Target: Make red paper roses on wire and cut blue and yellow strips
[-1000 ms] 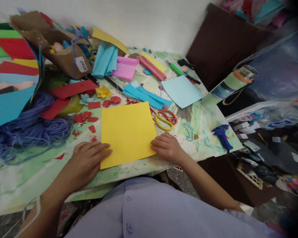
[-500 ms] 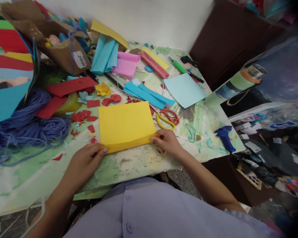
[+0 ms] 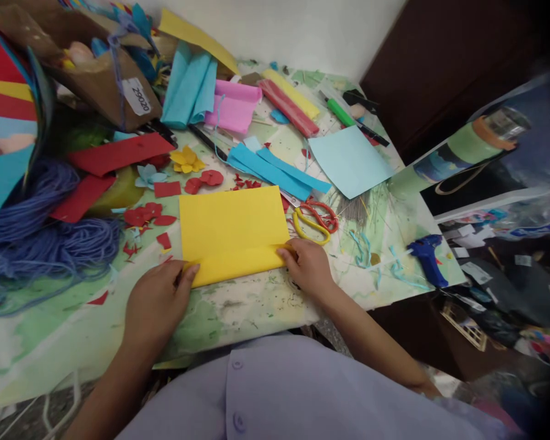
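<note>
A yellow sheet of paper [image 3: 233, 221] lies on the table in front of me, its near edge folded over into a strip. My left hand [image 3: 162, 299] pinches the left end of that fold between thumb and fingers. At the right end, my right hand [image 3: 308, 264] grips the fold the same way. Just beyond my right hand rest scissors [image 3: 312, 227] with one red and one yellow handle loop. Red paper petals [image 3: 143, 214] and scraps are scattered left of the sheet.
Blue paper strips [image 3: 279, 170] and a pale blue sheet [image 3: 351, 160] lie behind. Purple yarn [image 3: 73, 250] heaps at the left, near a brown paper bag [image 3: 96, 85]. A blue glue gun [image 3: 428, 260] sits by the right table edge. A bottle [image 3: 467, 150] stands right.
The folded strip along the yellow paper's near edge has become wider and lies flatter. Both hands keep hold of its ends. The camera view has shifted slightly.
</note>
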`<move>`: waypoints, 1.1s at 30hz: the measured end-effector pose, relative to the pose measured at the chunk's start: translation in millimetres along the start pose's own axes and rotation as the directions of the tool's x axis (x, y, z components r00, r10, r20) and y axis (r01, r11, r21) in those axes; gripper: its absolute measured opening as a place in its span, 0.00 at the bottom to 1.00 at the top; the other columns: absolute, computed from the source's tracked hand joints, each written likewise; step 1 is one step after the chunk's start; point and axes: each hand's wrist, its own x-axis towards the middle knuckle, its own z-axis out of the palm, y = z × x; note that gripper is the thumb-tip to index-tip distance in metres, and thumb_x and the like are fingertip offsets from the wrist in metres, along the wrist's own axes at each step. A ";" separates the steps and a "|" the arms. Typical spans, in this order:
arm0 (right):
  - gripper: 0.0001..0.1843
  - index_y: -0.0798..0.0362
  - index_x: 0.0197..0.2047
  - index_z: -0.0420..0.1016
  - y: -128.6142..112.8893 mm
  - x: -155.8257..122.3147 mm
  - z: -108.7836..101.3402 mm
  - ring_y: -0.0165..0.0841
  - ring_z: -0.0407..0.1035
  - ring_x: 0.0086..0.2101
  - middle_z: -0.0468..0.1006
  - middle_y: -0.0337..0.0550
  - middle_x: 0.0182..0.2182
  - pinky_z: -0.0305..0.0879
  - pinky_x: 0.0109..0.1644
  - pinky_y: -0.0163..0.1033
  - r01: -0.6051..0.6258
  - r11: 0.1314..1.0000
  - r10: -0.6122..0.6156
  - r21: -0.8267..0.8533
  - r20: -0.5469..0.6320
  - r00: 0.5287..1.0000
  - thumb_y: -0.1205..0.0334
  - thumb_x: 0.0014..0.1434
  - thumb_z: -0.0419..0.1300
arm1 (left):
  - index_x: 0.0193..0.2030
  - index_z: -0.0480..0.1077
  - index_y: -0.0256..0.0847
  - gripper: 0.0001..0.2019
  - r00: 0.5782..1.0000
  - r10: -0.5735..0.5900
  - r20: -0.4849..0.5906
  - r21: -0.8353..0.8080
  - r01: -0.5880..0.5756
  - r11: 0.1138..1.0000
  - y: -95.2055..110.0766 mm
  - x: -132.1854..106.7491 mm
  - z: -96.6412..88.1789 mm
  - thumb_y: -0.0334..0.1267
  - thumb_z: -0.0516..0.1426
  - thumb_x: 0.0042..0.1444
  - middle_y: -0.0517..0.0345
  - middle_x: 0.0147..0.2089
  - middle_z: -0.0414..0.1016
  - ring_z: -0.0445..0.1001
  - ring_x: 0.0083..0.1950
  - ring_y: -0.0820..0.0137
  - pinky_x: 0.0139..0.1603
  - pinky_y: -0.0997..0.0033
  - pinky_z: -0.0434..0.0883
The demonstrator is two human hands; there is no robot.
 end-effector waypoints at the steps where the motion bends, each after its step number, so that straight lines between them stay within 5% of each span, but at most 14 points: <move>1: 0.14 0.52 0.27 0.66 0.4 -0.6 -0.8 0.34 0.64 0.28 0.70 0.41 0.23 0.50 0.32 0.38 0.017 1.000 -0.017 0.010 0.003 1.000 0.58 0.63 0.56 | 0.28 0.63 0.45 0.17 1.000 0.002 0.005 -0.003 -0.002 1.000 -0.8 0.0 0.6 0.51 0.45 0.63 0.54 0.28 0.70 0.70 0.33 0.60 0.32 0.63 0.61; 9: 0.18 0.51 0.21 0.56 3.7 -3.6 -7.2 0.30 0.57 0.24 0.60 0.36 0.19 0.50 0.31 0.38 0.134 0.971 -0.136 0.199 -0.004 0.991 0.58 0.61 0.54 | 0.30 0.66 0.44 0.17 0.996 0.084 -0.029 -0.090 -0.086 0.992 -12.0 -4.3 3.3 0.51 0.47 0.62 0.54 0.28 0.71 0.71 0.34 0.60 0.35 0.62 0.64; 20: 0.15 0.51 0.21 0.58 0.3 -2.9 -5.6 0.32 0.58 0.27 0.65 0.39 0.20 0.50 0.33 0.40 0.187 0.980 -0.190 0.064 0.049 0.981 0.63 0.60 0.52 | 0.28 0.63 0.46 0.16 0.995 0.091 -0.031 -0.048 -0.092 0.995 -9.0 -4.6 3.0 0.51 0.48 0.63 0.55 0.27 0.68 0.69 0.33 0.61 0.33 0.63 0.60; 33: 0.21 0.52 0.21 0.61 2.2 -3.7 -4.6 0.32 0.58 0.26 0.65 0.38 0.20 0.50 0.33 0.40 0.156 0.987 -0.158 0.039 0.043 0.987 0.56 0.66 0.53 | 0.29 0.65 0.45 0.17 0.997 0.073 -0.031 -0.034 -0.074 0.997 -9.8 -6.8 3.7 0.51 0.47 0.63 0.55 0.27 0.68 0.68 0.32 0.61 0.33 0.63 0.61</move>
